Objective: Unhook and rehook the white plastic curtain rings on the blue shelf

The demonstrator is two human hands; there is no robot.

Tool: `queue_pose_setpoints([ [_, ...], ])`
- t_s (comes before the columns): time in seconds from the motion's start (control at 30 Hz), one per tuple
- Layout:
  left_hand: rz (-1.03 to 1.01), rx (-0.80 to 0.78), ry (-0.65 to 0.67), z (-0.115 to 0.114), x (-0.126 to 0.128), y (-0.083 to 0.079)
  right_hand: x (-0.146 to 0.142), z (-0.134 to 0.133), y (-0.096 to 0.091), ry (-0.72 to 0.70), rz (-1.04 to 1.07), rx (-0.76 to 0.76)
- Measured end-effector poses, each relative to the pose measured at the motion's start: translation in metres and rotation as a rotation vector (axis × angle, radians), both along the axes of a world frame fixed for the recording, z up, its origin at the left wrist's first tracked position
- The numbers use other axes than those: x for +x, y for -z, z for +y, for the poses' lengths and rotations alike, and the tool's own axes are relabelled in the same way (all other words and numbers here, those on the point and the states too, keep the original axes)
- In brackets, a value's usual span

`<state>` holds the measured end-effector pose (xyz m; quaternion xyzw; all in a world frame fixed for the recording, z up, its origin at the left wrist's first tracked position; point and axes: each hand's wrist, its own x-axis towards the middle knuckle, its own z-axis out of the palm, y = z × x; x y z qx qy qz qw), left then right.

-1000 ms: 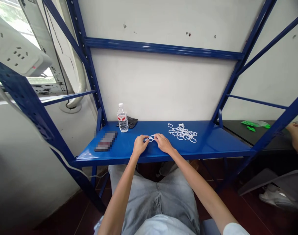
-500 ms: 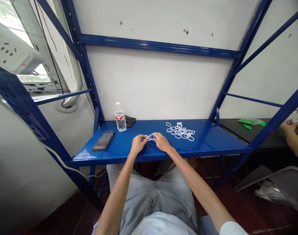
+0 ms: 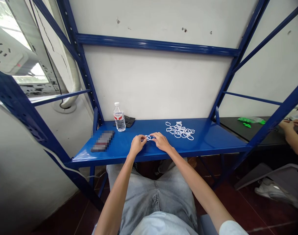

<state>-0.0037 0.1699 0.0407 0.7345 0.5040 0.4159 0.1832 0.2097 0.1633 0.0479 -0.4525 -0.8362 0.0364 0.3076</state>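
Observation:
Close to the front of the blue shelf (image 3: 178, 148), my left hand (image 3: 138, 143) and my right hand (image 3: 160, 141) face each other over small white rings. My left fingers pinch a white ring at its left side. My right thumb and fingers grip a white ring (image 3: 148, 137) from the right. The rings touch or overlap between the hands; fingers partly cover them, so I cannot tell whether they are linked. A pile of similar white rings (image 3: 179, 131), some with small knobs at an opening, lies to the right behind my right hand.
A water bottle (image 3: 119, 117) stands at the back left, with a black pouch (image 3: 129, 121) behind it. A blurred-out dark flat object (image 3: 103, 141) lies at the left. Blue frame posts rise on both sides. At the far right a co-worker's arm (image 3: 292, 135) rests by green pieces (image 3: 247, 121).
The view has shifted slightly. My hands keep nearly the same hold on the white rings, and the pile has not changed.

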Motion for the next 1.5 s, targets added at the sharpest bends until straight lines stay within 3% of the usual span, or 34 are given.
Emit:
queue_pose_setpoints([
  [0.57,0.053,0.044,-0.121,0.002,-0.001,0.005,-0.005,0.001,-0.001,0.046,-0.055,0.006],
  [0.63,0.056,0.040,-0.127,0.001,-0.001,0.004,-0.005,0.003,0.000,0.132,-0.034,0.024],
  [0.83,0.055,0.022,-0.144,-0.003,0.000,0.001,0.005,0.020,0.001,0.596,0.093,0.007],
  [1.03,0.051,0.008,-0.139,-0.004,0.002,-0.001,0.038,0.034,-0.003,0.792,-0.098,-0.061],
  [1.17,0.038,0.002,-0.143,-0.006,0.003,-0.002,0.052,0.032,-0.001,0.797,-0.147,-0.082],
  [1.33,0.060,0.004,-0.142,-0.008,0.003,-0.002,0.049,0.028,0.000,0.757,-0.122,0.014],
  [1.5,0.135,0.029,-0.193,-0.009,0.003,-0.002,0.049,0.030,0.002,0.618,-0.057,0.117],
])
